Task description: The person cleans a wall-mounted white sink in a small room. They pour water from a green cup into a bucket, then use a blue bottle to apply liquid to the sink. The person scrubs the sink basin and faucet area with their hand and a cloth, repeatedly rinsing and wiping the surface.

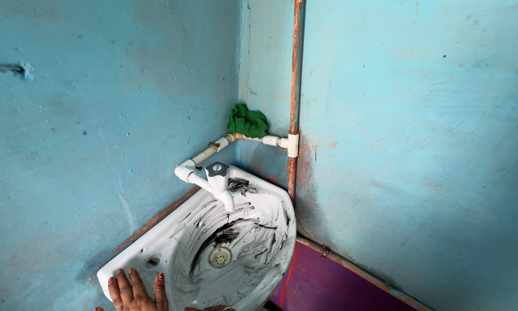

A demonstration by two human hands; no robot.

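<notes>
Left hand (133, 292) flat on a smeared corner basin (270, 201).
Fingers spread, gripping nothing; leaning on the front rim could strain its wall fixing (right hand barely in view, state unclear), and the black smears look slippery.

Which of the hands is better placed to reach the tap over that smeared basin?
Probably the right hand: it sits at the basin's front edge, roughly below the tap, though only a sliver shows. The left hand lies flat on the left rim, farther off to the side.
</notes>
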